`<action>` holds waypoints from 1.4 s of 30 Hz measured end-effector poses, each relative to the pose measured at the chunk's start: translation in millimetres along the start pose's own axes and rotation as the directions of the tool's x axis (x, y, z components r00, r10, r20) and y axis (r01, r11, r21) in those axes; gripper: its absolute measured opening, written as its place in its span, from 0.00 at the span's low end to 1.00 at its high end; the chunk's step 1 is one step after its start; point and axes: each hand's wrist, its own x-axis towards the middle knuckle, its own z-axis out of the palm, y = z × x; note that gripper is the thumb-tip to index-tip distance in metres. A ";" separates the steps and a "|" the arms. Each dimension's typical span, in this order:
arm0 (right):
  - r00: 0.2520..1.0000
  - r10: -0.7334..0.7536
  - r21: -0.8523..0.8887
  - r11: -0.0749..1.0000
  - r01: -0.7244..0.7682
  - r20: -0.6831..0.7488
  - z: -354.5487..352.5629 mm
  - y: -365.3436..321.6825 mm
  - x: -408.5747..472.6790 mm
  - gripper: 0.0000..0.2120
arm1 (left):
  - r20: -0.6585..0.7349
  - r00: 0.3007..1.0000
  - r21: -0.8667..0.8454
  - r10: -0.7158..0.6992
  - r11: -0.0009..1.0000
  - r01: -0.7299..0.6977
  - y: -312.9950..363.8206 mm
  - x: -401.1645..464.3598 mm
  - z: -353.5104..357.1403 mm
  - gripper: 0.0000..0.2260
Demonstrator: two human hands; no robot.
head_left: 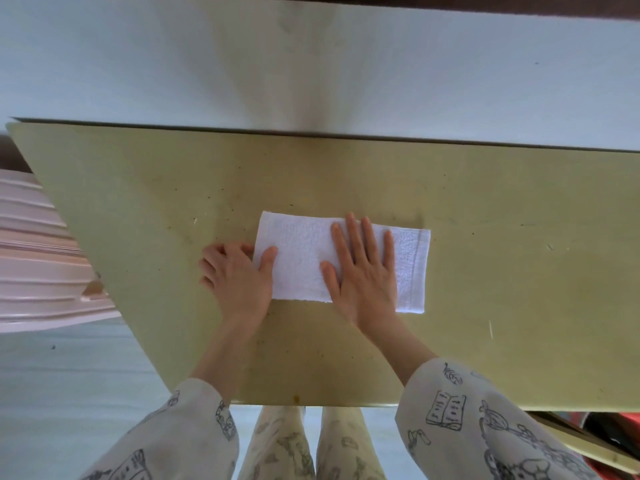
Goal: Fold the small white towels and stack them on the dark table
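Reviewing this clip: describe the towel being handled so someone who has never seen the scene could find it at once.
Start at the yellowish table that fills the middle of the view. Near its centre lies a small white towel, a folded rectangle with a stitched hem along its right end. It is the only cloth on the table: the right hand presses flat on it, and the left hand grips its left edge.

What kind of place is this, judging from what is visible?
Probably a room in a home, though little shows. A person in printed pyjama-like sleeves smooths a white towel on a worn yellowish table set against a plain pale wall, beside pink ribbed furniture.
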 end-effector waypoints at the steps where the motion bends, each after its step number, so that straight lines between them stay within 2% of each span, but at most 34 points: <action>1: 1.000 0.001 0.001 1.000 -0.001 0.000 -0.2 0.0 0.0 0.29 | 0.023 1.000 -0.027 -0.019 0.999 0.020 3.5 -0.5 -0.1 0.19; 7: 1.000 -0.001 0.003 1.000 0.001 0.014 -0.7 0.0 -0.9 0.29 | 0.125 0.992 -0.158 0.018 0.987 0.002 13.5 0.5 -11.8 0.10; 9: 1.000 -0.005 0.007 1.000 0.004 0.013 -0.4 0.0 -0.8 0.29 | 0.182 0.983 -0.228 -0.024 0.971 0.066 14.2 1.2 -15.3 0.10; 12: 1.000 -0.008 0.019 1.000 0.008 0.003 -0.3 -0.3 -1.0 0.29 | 0.297 0.949 -0.383 -0.108 0.897 0.221 11.8 8.7 -17.7 0.15; 14: 1.000 -0.010 0.029 1.000 0.010 -0.003 -0.9 -0.2 -0.9 0.29 | 0.340 0.935 -0.382 -0.102 0.894 0.237 12.6 12.7 -20.6 0.15; 16: 1.000 -0.011 0.038 0.999 0.011 -0.005 -0.7 0.5 -1.2 0.29 | 0.353 0.933 -0.356 -0.073 0.911 0.207 13.9 12.8 -22.4 0.12; 19: 1.000 -0.013 0.029 1.000 0.013 0.008 0.2 0.9 -1.3 0.29 | 0.345 0.938 -0.339 -0.029 0.928 0.154 15.1 9.5 -22.4 0.05; 24: 1.000 -0.013 0.022 1.000 0.013 0.022 -0.1 1.3 -0.5 0.29 | 0.238 0.971 -0.385 -0.004 0.918 0.099 13.7 5.0 -15.8 0.11; 28: 0.998 -0.016 0.039 0.999 0.014 0.054 -0.9 1.1 0.0 0.29 | 0.124 0.987 -0.399 0.102 0.916 -0.045 17.5 -4.8 -18.5 0.10; 30: 0.998 -0.032 0.129 0.991 0.024 0.055 -6.1 2.1 1.4 0.29 | 0.058 0.984 -0.395 0.168 0.909 -0.132 27.3 -14.2 -23.8 0.09; 31: 0.999 -0.036 0.235 0.972 0.028 0.029 -10.8 2.6 1.5 0.29 | 0.028 0.978 -0.396 0.208 0.900 -0.180 33.6 -19.3 -26.0 0.08; 33: 0.999 0.032 0.536 0.844 -0.017 -0.019 -27.8 6.3 -1.9 0.24 | -0.013 0.949 -0.388 0.315 0.873 -0.295 50.0 -32.7 -29.4 0.05; 35: 0.971 0.236 0.756 0.643 -0.128 -0.036 -48.0 17.2 -12.0 0.18 | -0.026 0.905 -0.366 0.425 0.838 -0.404 68.4 -48.0 -26.3 0.02; 36: 0.935 0.354 0.825 0.529 -0.199 -0.002 -56.1 23.8 -17.5 0.15 | -0.028 0.884 -0.353 0.467 0.823 -0.446 77.0 -54.0 -21.5 0.03; 37: 0.890 0.450 0.873 0.402 -0.274 0.072 -62.8 32.2 -22.2 0.12 | -0.019 0.866 -0.340 0.500 0.811 -0.476 86.5 -59.8 -13.9 0.06; 39: 0.799 0.537 0.892 0.174 -0.418 0.270 -69.2 49.0 -30.1 0.10 | 0.037 0.846 -0.320 0.532 0.808 -0.494 101.1 -68.6 7.1 0.09; 42: 0.732 0.513 0.856 -0.011 -0.516 0.448 -70.2 66.3 -37.4 0.11 | 0.192 0.817 -0.265 0.544 0.830 -0.491 108.7 -77.1 40.6 0.11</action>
